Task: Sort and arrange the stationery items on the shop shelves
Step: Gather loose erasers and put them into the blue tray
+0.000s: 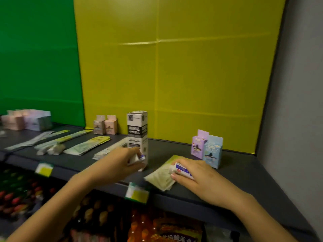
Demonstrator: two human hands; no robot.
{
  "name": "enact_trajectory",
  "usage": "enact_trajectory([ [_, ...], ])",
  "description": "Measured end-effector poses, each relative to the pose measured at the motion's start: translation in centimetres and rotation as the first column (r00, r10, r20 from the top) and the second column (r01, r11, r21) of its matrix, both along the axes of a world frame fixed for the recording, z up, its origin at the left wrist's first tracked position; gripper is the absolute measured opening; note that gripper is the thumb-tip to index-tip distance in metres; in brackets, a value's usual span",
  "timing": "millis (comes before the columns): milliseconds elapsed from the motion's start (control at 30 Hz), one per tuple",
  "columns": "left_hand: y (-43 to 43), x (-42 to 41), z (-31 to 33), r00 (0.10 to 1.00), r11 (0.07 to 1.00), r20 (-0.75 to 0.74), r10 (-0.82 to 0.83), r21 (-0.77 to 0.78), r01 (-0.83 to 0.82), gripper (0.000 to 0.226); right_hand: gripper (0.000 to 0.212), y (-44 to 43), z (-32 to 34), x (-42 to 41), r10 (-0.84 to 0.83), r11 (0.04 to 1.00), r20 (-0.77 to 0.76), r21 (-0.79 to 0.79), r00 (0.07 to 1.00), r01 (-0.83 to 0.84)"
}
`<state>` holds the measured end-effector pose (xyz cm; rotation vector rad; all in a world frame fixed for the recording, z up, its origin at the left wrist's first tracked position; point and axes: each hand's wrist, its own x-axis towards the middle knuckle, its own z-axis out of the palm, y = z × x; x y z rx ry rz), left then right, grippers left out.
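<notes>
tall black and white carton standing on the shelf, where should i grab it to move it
Probably grip the tall black and white carton around its dark middle band, fingers on the two side faces, coming from the front. It stands upright and narrow, so a low or top hold might tip it; the left hand sits at its base.

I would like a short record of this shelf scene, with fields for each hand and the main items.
left hand: holds a small white item beside the tall box
right hand: holds a white and blue item on a pale green packet
tall box: upright, mid-shelf
purple and blue boxes: upright, right side
flat packets: lying, left side
</notes>
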<state>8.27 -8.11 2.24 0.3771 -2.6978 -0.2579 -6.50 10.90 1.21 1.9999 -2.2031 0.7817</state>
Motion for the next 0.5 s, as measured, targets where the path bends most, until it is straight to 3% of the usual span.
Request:
enact_trajectory([
  [233, -8.3, 14.7, -2.3, 0.931, 0.931, 0.009, 0.365, 0.015, -0.365, 0.017, 0.017, -11.0, -0.6, 8.3, 0.211, 0.977, -0.031, -0.025, 0.977, -0.212],
  [500, -15.5, 30.9, -2.9, 0.824, 0.824, 0.078, 0.562, 0.043, -0.566, 0.027, 0.020, -24.3, -1.9, 20.0, 0.340, 0.940, -0.017, -0.013, 0.940, -0.340],
])
